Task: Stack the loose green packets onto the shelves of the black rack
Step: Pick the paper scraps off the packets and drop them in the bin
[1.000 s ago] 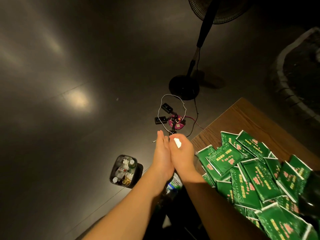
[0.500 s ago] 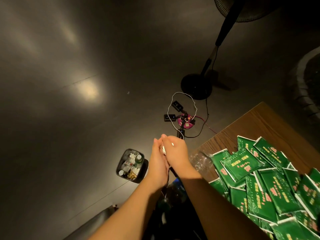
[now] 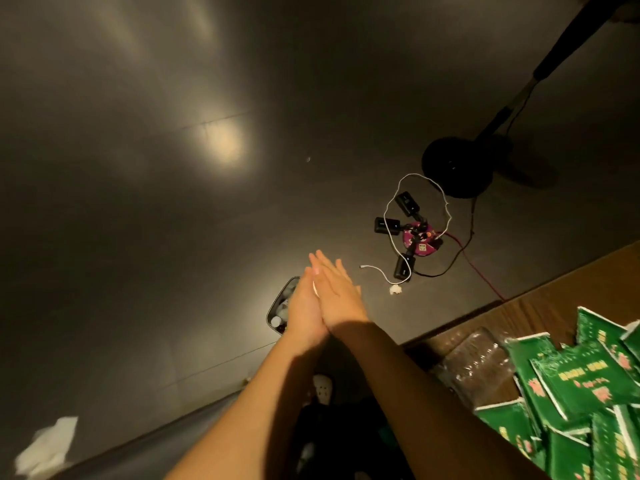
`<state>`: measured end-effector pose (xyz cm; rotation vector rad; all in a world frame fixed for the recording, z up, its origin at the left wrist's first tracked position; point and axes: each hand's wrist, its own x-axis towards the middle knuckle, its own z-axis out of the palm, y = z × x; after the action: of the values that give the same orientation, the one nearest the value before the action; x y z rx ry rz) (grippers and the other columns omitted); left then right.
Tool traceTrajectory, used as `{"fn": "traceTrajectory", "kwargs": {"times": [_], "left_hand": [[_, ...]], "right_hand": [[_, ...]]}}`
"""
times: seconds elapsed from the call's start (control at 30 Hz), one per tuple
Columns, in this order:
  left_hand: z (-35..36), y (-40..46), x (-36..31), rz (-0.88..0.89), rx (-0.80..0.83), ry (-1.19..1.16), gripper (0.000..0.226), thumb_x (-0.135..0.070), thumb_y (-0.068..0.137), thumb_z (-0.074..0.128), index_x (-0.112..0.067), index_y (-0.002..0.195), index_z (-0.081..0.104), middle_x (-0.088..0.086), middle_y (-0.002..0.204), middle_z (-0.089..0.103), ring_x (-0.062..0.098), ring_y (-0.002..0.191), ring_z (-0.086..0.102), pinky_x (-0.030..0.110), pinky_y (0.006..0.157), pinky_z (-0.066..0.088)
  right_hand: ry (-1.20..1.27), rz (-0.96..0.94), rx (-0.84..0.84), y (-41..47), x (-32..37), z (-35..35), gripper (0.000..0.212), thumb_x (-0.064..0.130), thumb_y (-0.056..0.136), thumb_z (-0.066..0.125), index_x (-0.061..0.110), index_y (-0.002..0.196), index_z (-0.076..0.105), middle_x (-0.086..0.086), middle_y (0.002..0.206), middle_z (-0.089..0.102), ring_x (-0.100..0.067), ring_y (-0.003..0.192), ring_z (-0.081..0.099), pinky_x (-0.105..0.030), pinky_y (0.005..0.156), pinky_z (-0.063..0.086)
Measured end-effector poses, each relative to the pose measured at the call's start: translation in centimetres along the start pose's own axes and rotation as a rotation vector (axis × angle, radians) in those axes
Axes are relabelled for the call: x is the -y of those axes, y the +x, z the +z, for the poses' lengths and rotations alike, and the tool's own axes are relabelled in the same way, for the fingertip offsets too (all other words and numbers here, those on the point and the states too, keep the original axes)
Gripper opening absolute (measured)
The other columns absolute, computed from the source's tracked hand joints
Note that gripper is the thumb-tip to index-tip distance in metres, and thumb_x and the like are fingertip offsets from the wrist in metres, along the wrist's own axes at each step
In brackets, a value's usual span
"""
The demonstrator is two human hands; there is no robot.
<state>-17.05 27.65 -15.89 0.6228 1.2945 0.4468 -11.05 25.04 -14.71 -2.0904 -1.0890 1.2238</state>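
Green packets (image 3: 568, 386) are lying heaped on the counter (image 3: 561, 289) at my lower right, untouched. I am holding my left hand (image 3: 304, 306) and right hand (image 3: 341, 296) palm to palm, fingers straight, out over the floor, gripping nothing. No rack is showing; I judge I should turn right and lift a squared handful.

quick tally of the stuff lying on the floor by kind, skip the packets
black adapters round the pink hub: 3
pink hub: 1
fan stand base: 1
bin of rubbish: 1
white crumpled scrap: 1
white tissue: 1
total: 8
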Motion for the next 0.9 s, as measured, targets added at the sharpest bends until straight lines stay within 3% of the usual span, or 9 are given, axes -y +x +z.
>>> {"fn": "traceTrajectory", "kwargs": {"times": [0.07, 0.1, 0.2, 0.27, 0.37, 0.5, 0.67, 0.83, 0.9], "left_hand": [[-1.4, 1.4, 0.6, -0.096, 0.002, -0.107, 0.033, -0.024, 0.108, 0.033, -0.036, 0.095, 0.061, -0.004, 0.110, 0.067, 0.012, 0.099, 0.064, 0.035, 0.098, 0.050], [-1.9, 1.9, 0.8, -0.116, -0.057, -0.176, 0.026, -0.027, 0.107, 0.038, -0.032, 0.093, 0.060, 0.001, 0.109, 0.065, 0.014, 0.094, 0.065, 0.031, 0.092, 0.053], [-3.4, 3.9, 1.3, -0.230, -0.211, -0.248, 0.032, -0.032, 0.104, 0.045, -0.012, 0.084, 0.059, 0.010, 0.076, 0.063, 0.019, 0.058, 0.064, 0.022, 0.053, 0.050], [-3.8, 4.6, 1.2, -0.267, -0.200, -0.279, 0.036, -0.036, 0.104, 0.044, -0.008, 0.089, 0.060, 0.012, 0.077, 0.064, 0.022, 0.065, 0.063, 0.027, 0.053, 0.047], [-4.9, 5.9, 1.3, -0.359, -0.125, -0.361, 0.032, -0.025, 0.093, 0.037, -0.002, 0.092, 0.059, 0.016, 0.081, 0.062, 0.028, 0.071, 0.060, 0.031, 0.062, 0.047], [-6.4, 7.7, 2.7, -0.354, -0.005, -0.219, 0.045, -0.005, 0.062, 0.039, 0.002, 0.105, 0.053, 0.014, 0.084, 0.057, 0.024, 0.068, 0.058, 0.025, 0.058, 0.050], [-8.0, 9.8, 5.3, -0.324, -0.013, 0.016, 0.010, -0.003, 0.093, 0.052, -0.005, 0.100, 0.057, 0.010, 0.091, 0.059, 0.023, 0.082, 0.058, 0.046, 0.094, 0.050], [-7.6, 10.8, 5.0, -0.352, -0.016, -0.119, 0.029, 0.001, 0.097, 0.043, -0.019, 0.117, 0.051, 0.010, 0.093, 0.056, 0.022, 0.075, 0.056, 0.030, 0.058, 0.052], [-8.2, 11.2, 4.7, -0.377, -0.055, -0.096, 0.040, -0.001, 0.098, 0.044, -0.027, 0.129, 0.044, 0.007, 0.097, 0.054, 0.022, 0.079, 0.055, 0.031, 0.058, 0.048]], "right_hand": [[-0.061, 0.021, 0.036, 1.1, -0.3, 1.8, 0.048, 0.041, 0.105, 0.028, 0.035, 0.153, 0.026, 0.018, 0.163, -0.007, -0.009, 0.150, -0.010, -0.047, 0.122, 0.000], [-0.051, 0.049, 0.009, 1.7, -0.6, 2.4, 0.051, 0.039, 0.104, 0.034, 0.031, 0.153, 0.027, 0.012, 0.164, -0.007, -0.013, 0.150, -0.005, -0.043, 0.122, 0.007], [0.123, 0.160, -0.074, 3.3, -1.3, 3.0, 0.045, 0.021, 0.097, 0.052, 0.016, 0.142, 0.048, -0.010, 0.145, 0.041, -0.027, 0.133, 0.042, -0.035, 0.109, 0.037], [0.151, 0.219, 0.037, 3.7, -1.9, 3.2, 0.037, 0.013, 0.092, 0.058, 0.014, 0.128, 0.059, -0.006, 0.115, 0.059, -0.024, 0.109, 0.059, -0.031, 0.093, 0.048], [0.201, 0.329, 0.085, 4.7, -2.8, 4.1, 0.038, 0.007, 0.084, 0.063, 0.015, 0.121, 0.061, -0.007, 0.112, 0.064, -0.024, 0.099, 0.060, -0.029, 0.081, 0.052], [0.348, 0.476, 0.071, 6.0, -3.9, 5.2, 0.015, 0.006, 0.073, 0.068, 0.017, 0.077, 0.059, -0.008, 0.083, 0.062, -0.025, 0.081, 0.059, -0.043, 0.075, 0.055], [0.526, 0.643, 0.087, 7.3, -6.1, 6.6, 0.009, 0.019, 0.095, 0.055, 0.022, 0.100, 0.061, -0.010, 0.109, 0.064, -0.024, 0.094, 0.060, -0.030, 0.069, 0.050], [0.581, 0.696, 0.116, 9.0, -6.4, 6.4, 0.008, 0.010, 0.096, 0.051, 0.017, 0.094, 0.052, 0.001, 0.085, 0.051, -0.013, 0.071, 0.052, -0.028, 0.063, 0.048], [0.547, 0.689, 0.081, 9.4, -6.3, 6.2, 0.011, 0.010, 0.096, 0.050, 0.016, 0.087, 0.052, -0.001, 0.081, 0.050, -0.014, 0.068, 0.050, -0.029, 0.068, 0.048]]}}
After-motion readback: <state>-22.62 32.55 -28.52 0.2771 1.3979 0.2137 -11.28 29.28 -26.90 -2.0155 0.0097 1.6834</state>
